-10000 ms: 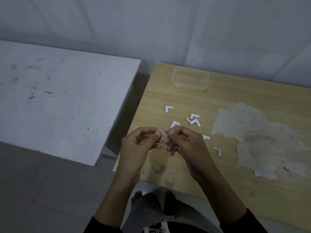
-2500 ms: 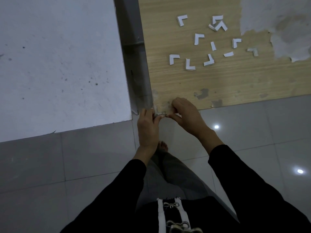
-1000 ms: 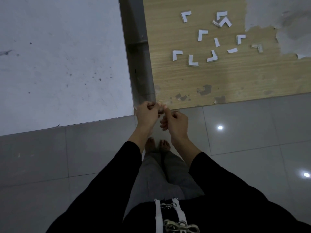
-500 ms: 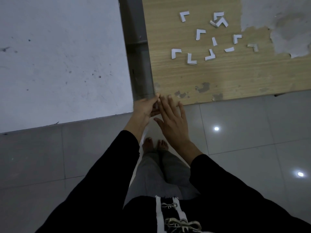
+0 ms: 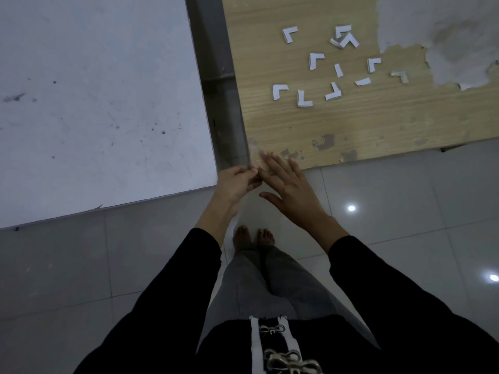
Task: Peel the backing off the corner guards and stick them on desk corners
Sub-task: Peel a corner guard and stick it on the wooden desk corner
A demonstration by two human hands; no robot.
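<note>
The wooden desk (image 5: 351,125) fills the upper right, and its near left corner (image 5: 250,160) lies just above my hands. My left hand (image 5: 235,182) has its fingertips pinched together against that corner from the left side, on a small clear corner guard that I can barely make out. My right hand (image 5: 290,184) is flat, fingers spread and empty, its fingertips reaching the corner's front edge. Several white L-shaped pieces (image 5: 305,99) lie scattered on the desk top, further back.
A white table (image 5: 94,103) stands to the left, with a narrow gap and a grey metal leg (image 5: 224,90) between it and the desk. The desk's veneer is peeled away at the top right (image 5: 445,36). My bare feet (image 5: 253,236) stand on grey tiles.
A second ago both hands were pinched together at the corner. The right hand has since opened flat beside it, while the left stays pinched there.
</note>
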